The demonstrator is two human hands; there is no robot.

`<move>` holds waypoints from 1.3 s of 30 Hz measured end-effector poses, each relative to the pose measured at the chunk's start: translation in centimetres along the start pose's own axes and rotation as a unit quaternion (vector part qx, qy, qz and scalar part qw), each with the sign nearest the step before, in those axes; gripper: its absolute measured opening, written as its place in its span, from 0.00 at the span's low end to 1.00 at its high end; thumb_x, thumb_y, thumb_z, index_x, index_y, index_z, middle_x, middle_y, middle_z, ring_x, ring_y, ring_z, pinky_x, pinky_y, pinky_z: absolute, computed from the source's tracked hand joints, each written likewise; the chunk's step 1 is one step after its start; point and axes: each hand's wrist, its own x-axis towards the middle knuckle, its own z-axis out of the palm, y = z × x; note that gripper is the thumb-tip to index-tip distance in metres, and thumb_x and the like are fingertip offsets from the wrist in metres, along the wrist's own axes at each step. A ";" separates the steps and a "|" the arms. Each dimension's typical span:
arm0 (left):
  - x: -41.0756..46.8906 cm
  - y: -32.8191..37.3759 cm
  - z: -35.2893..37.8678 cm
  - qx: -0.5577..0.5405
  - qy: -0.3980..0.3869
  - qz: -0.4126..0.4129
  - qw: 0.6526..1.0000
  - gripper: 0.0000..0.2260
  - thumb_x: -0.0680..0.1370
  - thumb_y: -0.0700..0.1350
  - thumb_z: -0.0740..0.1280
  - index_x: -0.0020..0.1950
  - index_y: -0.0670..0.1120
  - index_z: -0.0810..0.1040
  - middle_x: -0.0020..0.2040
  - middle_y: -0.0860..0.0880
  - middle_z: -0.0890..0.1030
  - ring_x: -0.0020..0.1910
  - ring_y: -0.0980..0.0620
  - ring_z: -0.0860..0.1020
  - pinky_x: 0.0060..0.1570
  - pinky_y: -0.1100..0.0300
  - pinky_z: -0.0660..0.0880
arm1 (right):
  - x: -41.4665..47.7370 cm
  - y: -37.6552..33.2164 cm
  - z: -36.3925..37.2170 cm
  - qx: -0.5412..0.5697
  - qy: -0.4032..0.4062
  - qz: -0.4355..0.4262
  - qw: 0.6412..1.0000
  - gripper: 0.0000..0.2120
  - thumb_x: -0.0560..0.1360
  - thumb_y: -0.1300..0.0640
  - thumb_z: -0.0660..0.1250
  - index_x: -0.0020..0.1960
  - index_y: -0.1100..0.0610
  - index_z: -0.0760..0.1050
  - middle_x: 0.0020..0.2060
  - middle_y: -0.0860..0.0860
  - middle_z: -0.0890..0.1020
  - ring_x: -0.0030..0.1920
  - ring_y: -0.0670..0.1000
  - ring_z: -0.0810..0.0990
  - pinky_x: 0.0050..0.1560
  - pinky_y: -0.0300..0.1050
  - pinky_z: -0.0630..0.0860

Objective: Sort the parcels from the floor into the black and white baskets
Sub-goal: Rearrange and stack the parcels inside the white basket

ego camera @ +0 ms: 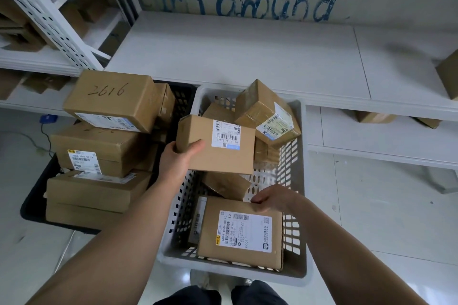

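My left hand (179, 158) grips the left end of a labelled cardboard parcel (223, 156) and holds it above the white basket (301, 250). My right hand (271, 198) has its fingers curled over the top edge of a flat labelled parcel (238, 252) that leans in the near end of that basket. Several smaller brown parcels lie deeper in the white basket, among them a taped box (262, 109) at the far end. To the left stands the black basket (31, 208), stacked with large boxes; the top one (111, 96) bears "2616".
White shelving (247, 57) runs behind both baskets, with a brown box (449, 74) at its right end and more boxes on lower shelves. A perforated shelf upright (49, 15) slants at the upper left. Pale tiled floor (384, 218) lies right of the white basket.
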 end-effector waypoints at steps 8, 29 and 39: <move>0.0 0.2 0.0 -0.002 0.028 0.011 1.000 0.46 0.57 0.64 0.77 0.69 0.44 0.70 0.58 0.47 0.80 0.55 0.50 0.79 0.52 0.57 0.77 | 0.4 0.9 -0.8 0.192 0.091 0.046 0.976 0.09 0.74 0.60 0.72 0.54 0.59 0.83 0.46 0.50 0.82 0.48 0.49 0.79 0.48 0.39 0.73; -0.6 -0.9 0.3 0.206 0.126 0.189 0.952 0.48 0.66 0.55 0.78 0.78 0.48 0.55 0.72 0.48 0.61 0.70 0.48 0.64 0.65 0.52 0.67 | 7.6 -2.0 0.6 0.109 0.021 0.192 0.975 0.19 0.75 0.61 0.71 0.59 0.59 0.64 0.41 0.58 0.77 0.25 0.53 0.81 0.29 0.47 0.81; -0.1 -1.0 0.4 0.201 0.115 0.194 0.953 0.51 0.61 0.61 0.74 0.78 0.51 0.54 0.71 0.53 0.60 0.67 0.56 0.63 0.63 0.58 0.65 | 11.6 -0.9 3.6 0.012 0.047 0.134 0.990 0.28 0.73 0.58 0.69 0.70 0.60 0.62 0.55 0.59 0.77 0.48 0.59 0.82 0.43 0.55 0.83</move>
